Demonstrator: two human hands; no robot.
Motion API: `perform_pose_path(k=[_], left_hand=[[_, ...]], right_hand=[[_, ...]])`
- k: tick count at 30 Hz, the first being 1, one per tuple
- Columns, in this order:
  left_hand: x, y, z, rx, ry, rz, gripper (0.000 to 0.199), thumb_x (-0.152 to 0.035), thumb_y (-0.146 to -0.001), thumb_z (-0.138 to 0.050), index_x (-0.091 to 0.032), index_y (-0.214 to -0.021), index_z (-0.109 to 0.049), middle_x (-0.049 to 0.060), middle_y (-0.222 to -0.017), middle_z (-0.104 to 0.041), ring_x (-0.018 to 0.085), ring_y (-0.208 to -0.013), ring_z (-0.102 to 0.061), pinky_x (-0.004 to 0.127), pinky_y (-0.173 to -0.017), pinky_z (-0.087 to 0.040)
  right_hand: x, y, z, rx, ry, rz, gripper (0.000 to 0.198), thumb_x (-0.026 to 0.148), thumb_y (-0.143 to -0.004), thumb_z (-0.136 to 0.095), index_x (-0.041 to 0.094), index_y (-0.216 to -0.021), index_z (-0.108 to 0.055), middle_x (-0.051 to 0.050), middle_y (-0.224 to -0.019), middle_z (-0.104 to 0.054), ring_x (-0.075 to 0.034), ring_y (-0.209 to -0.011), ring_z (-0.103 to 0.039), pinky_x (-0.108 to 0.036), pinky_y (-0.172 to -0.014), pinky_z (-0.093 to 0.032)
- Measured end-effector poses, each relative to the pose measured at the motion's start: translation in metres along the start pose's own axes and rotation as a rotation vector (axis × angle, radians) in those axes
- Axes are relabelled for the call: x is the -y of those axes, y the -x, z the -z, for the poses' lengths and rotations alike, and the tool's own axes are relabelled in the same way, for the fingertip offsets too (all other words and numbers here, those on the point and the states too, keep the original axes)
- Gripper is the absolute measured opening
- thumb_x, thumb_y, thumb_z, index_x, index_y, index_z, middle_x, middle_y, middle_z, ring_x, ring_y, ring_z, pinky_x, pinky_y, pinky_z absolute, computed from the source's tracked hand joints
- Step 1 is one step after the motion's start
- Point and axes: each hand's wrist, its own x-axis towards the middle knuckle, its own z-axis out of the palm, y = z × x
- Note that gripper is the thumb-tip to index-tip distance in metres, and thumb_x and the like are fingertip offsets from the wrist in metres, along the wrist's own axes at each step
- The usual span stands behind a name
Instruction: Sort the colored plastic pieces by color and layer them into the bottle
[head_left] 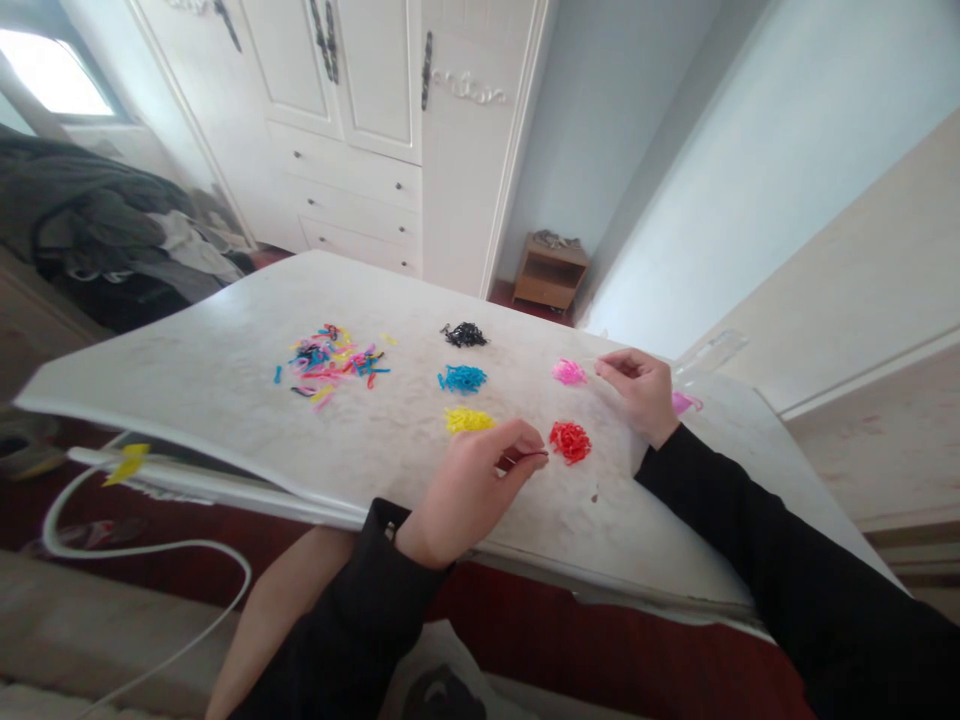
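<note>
My left hand is closed in a pinch just left of a pile of red rubber bands. A thin dark-red sliver, apparently a rubber band, shows at its fingertips. Partly behind that hand lies a yellow pile. My right hand pinches its fingers together right beside a pink pile; what they hold is too small to make out. A blue pile and a black pile sit farther left, and a mixed-colour heap is spread at the table's left.
The white table has a raised-looking front edge. Beyond my right wrist are a pink item and a clear plastic object. A white cable hangs at the left. Behind stand a white wardrobe and a small wooden cabinet.
</note>
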Motion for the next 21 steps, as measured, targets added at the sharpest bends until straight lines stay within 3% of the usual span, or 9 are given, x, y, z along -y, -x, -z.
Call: perform_pose_path(k=[10,21], left_hand=[[0.006,0.004,-0.001,0.039,-0.169,-0.069,0.004,-0.02,-0.093,-0.067,-0.022,-0.09,-0.067,-0.001,-0.081,-0.077,0.015,-0.073,-0.071,0.023,-0.066,-0.052],[0.005,0.004,-0.001,0.062,-0.258,-0.081,0.006,-0.018,-0.094,-0.065,-0.022,-0.091,-0.067,-0.002,-0.083,-0.075,0.015,-0.076,-0.071,0.024,-0.07,-0.05]], right_hand=[[-0.013,-0.006,-0.004,0.184,0.035,-0.009,0.028,0.043,-0.075,-0.084,0.018,-0.087,-0.08,-0.007,-0.084,-0.08,-0.021,-0.074,-0.071,-0.036,-0.073,-0.058],[-0.017,-0.006,-0.003,0.197,0.004,-0.027,0.031,0.044,-0.072,-0.086,0.017,-0.087,-0.079,-0.007,-0.084,-0.079,-0.02,-0.074,-0.071,-0.036,-0.072,-0.058]])
